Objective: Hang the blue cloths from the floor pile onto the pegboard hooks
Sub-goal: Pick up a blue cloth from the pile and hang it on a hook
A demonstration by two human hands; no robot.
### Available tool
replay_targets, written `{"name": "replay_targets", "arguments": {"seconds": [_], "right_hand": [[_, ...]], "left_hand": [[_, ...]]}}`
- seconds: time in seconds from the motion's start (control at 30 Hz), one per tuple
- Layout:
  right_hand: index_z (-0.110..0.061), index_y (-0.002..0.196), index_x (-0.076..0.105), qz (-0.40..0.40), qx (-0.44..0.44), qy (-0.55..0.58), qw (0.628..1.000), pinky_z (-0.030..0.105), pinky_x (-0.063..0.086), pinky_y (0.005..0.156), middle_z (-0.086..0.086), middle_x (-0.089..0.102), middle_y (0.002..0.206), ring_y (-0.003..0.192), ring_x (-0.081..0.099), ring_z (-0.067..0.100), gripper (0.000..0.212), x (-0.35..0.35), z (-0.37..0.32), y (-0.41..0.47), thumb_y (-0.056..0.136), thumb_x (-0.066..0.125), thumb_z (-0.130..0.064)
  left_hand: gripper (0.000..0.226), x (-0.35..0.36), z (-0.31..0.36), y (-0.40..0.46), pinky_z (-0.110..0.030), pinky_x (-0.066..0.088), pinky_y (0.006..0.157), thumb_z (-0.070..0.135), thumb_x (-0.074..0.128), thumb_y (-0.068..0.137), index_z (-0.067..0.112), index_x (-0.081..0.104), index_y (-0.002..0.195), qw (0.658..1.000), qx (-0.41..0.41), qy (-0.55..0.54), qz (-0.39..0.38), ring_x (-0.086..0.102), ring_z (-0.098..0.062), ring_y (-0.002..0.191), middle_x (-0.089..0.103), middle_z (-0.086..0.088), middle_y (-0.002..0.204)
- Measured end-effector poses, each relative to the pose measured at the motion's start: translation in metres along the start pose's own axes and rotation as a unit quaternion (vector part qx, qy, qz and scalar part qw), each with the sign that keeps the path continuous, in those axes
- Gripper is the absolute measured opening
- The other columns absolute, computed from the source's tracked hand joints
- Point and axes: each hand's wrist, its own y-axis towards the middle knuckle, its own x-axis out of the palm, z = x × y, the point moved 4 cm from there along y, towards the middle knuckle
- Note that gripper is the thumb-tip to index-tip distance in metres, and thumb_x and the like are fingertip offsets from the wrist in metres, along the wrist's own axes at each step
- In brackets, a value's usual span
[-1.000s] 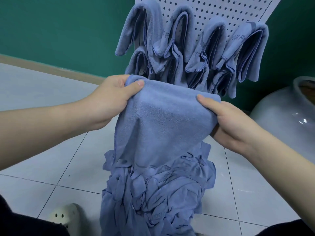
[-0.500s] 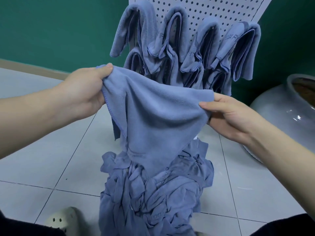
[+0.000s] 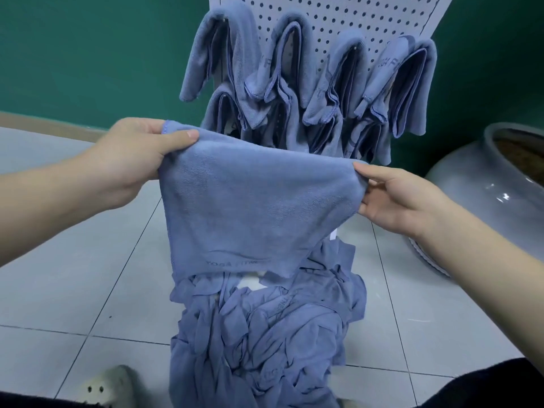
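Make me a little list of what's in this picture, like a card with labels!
Left hand: pinches the top left corner of the held cloth
Right hand: pinches the top right corner
Held cloth: blue, spread between both hands, above the pile
Floor pile: crumpled blue cloths on the tiled floor
Pegboard: white with holes, leaning at the green wall
Hung cloths: several blue ones, folded over hooks
Grey pot: on the right
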Motion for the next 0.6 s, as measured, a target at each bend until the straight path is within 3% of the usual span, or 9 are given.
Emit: {"name": "replay_targets", "arguments": {"seconds": [0.07,0.3,0.4,0.6], "right_hand": [[-0.011,0.104,0.069,0.017,0.020,0.015,1.000,0.032,0.057,0.086,0.002,0.072,0.094,0.086,0.070,0.017,0.010,-0.004,0.001,0.000,0.098,0.064,-0.015],[-0.009,0.106,0.070,0.069,0.056,0.028,0.996,0.032,0.055,0.089,0.001,0.075,0.091,0.091,0.070,0.019,0.014,-0.012,0.003,0.001,0.097,0.066,-0.019],[-0.011,0.099,0.068,0.088,0.071,0.020,0.993,0.029,0.053,0.081,-0.001,0.076,0.080,0.088,0.069,0.016,0.010,-0.017,0.004,0.002,0.098,0.066,-0.020],[-0.014,0.093,0.065,0.107,0.111,-0.007,0.988,0.026,0.046,0.074,-0.002,0.070,0.091,0.085,0.064,0.014,0.009,-0.021,0.009,0.002,0.098,0.065,-0.022]], "left_hand": [[0.014,0.001,0.000,0.000,-0.031,0.058,0.091,0.023,0.067,0.098,0.015,0.078,0.097,1.000,0.016,0.006,0.015,0.072,-0.013,0.089,0.079,-0.004,0.105],[0.013,0.007,-0.006,0.002,-0.031,0.055,0.096,0.023,0.068,0.098,0.015,0.077,0.100,0.999,0.022,-0.016,0.025,0.073,-0.011,0.093,0.080,0.003,0.102],[0.013,0.008,-0.007,0.002,-0.030,0.054,0.097,0.024,0.067,0.098,0.016,0.077,0.098,0.999,0.026,-0.013,0.025,0.073,-0.009,0.091,0.080,0.005,0.100],[0.014,0.008,-0.007,0.001,-0.035,0.052,0.100,0.027,0.067,0.098,0.019,0.078,0.098,0.999,0.040,-0.003,0.031,0.070,-0.009,0.098,0.079,0.008,0.104]]}}
